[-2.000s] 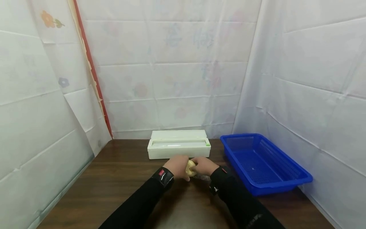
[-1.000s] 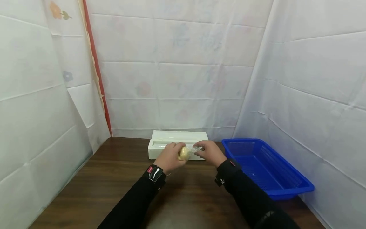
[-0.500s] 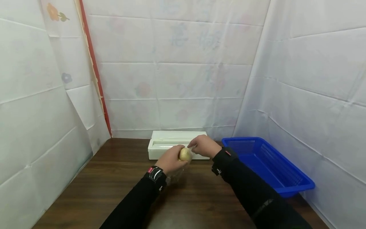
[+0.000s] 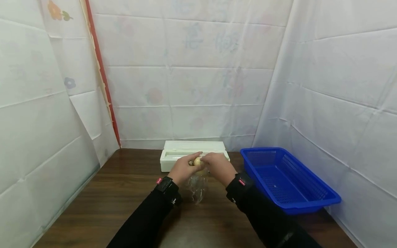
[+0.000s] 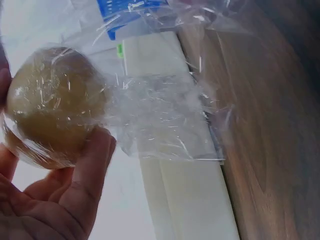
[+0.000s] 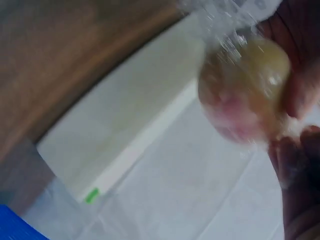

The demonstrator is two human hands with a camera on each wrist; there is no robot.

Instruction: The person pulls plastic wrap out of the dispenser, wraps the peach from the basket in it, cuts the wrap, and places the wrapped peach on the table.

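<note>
A round yellow item (image 5: pixel 55 105), fruit-like with a pinkish patch in the right wrist view, is wrapped in clear cling film (image 5: pixel 165 115). My left hand (image 4: pixel 182 168) grips it from the left, thumb and fingers spread around its sides, raised over the table in front of the white box. Loose film (image 4: pixel 197 189) hangs below both hands in the head view. From the right, my right hand (image 4: pixel 219 167) pinches the film close against the round item (image 6: pixel 245 90). Part of the item is hidden behind the fingers.
Just behind the hands stands a long white cling film box (image 4: pixel 194 144), its lid up, with a green tab (image 6: pixel 92 195) at one end. To the right, a blue perforated basket (image 4: pixel 289 206) sits on the dark wooden table (image 4: pixel 124 206). White sheeting encloses three sides.
The hands lifted the wrapped item off its low position and turned it. My right hand drew film out rightward, then brought it over the item; a loose tail now hangs beneath.
</note>
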